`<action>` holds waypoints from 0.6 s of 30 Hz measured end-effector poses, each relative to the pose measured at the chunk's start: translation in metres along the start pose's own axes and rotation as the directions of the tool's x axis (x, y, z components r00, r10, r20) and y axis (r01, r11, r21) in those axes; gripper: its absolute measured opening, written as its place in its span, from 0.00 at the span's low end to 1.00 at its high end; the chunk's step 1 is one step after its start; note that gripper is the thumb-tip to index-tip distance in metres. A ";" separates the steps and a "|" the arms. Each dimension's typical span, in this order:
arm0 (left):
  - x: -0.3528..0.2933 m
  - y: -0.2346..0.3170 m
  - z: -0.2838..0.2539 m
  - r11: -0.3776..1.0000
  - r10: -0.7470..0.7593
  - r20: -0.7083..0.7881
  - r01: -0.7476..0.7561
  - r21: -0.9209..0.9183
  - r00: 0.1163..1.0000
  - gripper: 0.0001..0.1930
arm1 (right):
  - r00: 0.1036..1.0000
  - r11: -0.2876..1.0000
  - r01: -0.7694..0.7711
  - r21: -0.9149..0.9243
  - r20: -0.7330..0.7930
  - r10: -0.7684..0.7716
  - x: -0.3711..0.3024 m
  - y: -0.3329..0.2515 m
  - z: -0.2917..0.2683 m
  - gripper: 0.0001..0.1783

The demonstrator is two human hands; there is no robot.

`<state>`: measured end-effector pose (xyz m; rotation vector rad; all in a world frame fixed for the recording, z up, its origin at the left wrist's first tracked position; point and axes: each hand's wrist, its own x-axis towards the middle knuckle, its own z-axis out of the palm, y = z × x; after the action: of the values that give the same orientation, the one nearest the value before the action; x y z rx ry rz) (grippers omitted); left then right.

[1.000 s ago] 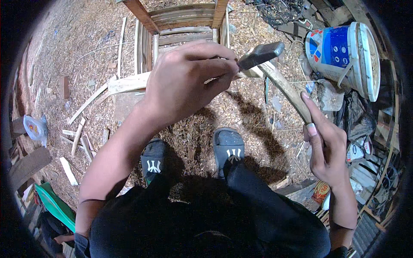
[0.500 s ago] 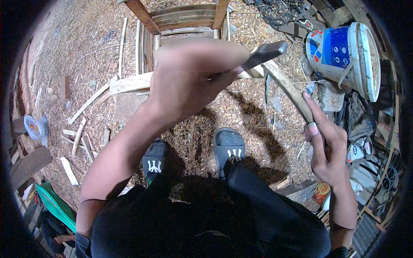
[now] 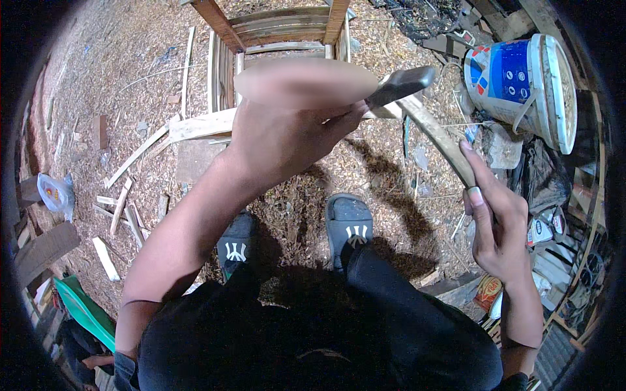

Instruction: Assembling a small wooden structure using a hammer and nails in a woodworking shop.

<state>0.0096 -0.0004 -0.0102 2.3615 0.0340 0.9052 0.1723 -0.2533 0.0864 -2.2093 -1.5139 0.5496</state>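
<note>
My left hand (image 3: 287, 133) reaches in front of me, its upper part blurred. Its thumb presses on a dark, smooth bar (image 3: 407, 83) that juts out to the right, and the hand is closed around it. A pale wooden strip (image 3: 202, 125) passes beneath this hand and shows on both sides of it. My right hand (image 3: 501, 225) is closed on the lower end of a slightly curved wooden stick (image 3: 433, 133), index finger stretched along it. The stick's upper end meets the strip just below the bar; whether stick and bar are joined, I cannot tell.
A slatted wooden frame (image 3: 280, 29) stands ahead. To the right lies a white and blue bucket (image 3: 515, 81). Wood offcuts (image 3: 120, 208) and shavings cover the ground around my sandals (image 3: 349, 228). At lower left are a green object (image 3: 85, 313) and another person's hand (image 3: 98, 360).
</note>
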 end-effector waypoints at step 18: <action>0.000 0.000 -0.002 0.998 0.008 0.010 -0.009 0.059 1.000 0.05 | 0.999 0.999 0.040 -0.009 0.026 -0.040 0.001 -0.004 -0.010 0.26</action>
<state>0.0086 0.0009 -0.0093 2.4220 0.0472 0.9081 0.1748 -0.2524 0.0969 -2.1821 -1.5734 0.5621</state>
